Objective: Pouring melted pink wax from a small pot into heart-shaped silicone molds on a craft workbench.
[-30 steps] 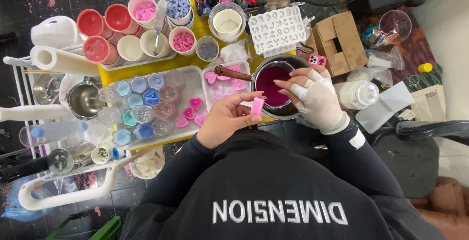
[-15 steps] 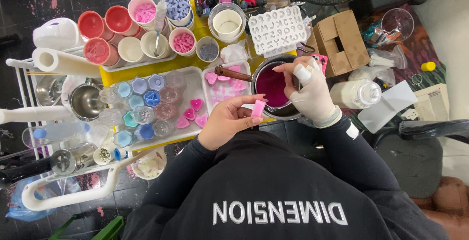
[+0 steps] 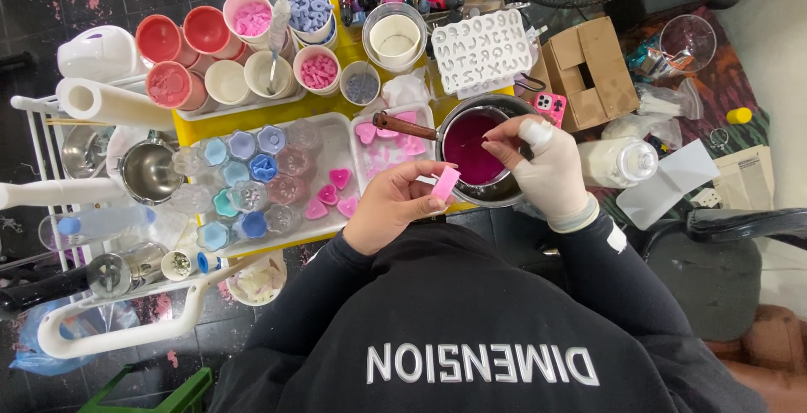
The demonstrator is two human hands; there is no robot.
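My left hand (image 3: 391, 207) holds a small pink block (image 3: 444, 184) between thumb and fingers, just in front of a metal pot (image 3: 498, 195) of dark magenta liquid. The pot has a brown wooden handle (image 3: 403, 126) pointing left. My right hand (image 3: 546, 169), wrapped in white bandage with taped fingers, hovers over the pot's right side. Its thumb and forefinger are pinched together above the liquid, with nothing visible between them. A white tray (image 3: 338, 140) to the left carries clear and blue flower-shaped moulds and pink hearts.
Cups of pink, red and blue pieces (image 3: 252, 39) stand at the back on the yellow table (image 3: 277, 115). A white letter mould (image 3: 481, 50), cardboard box (image 3: 584, 73), pink phone (image 3: 551, 106) and glass jar (image 3: 618, 163) lie to the right. At the left are a steel pot (image 3: 147, 169) and paper roll (image 3: 109, 102).
My right hand dropped back from the pot's far rim toward its middle and its fingers closed into a pinch. The left hand tilted the pink block slightly.
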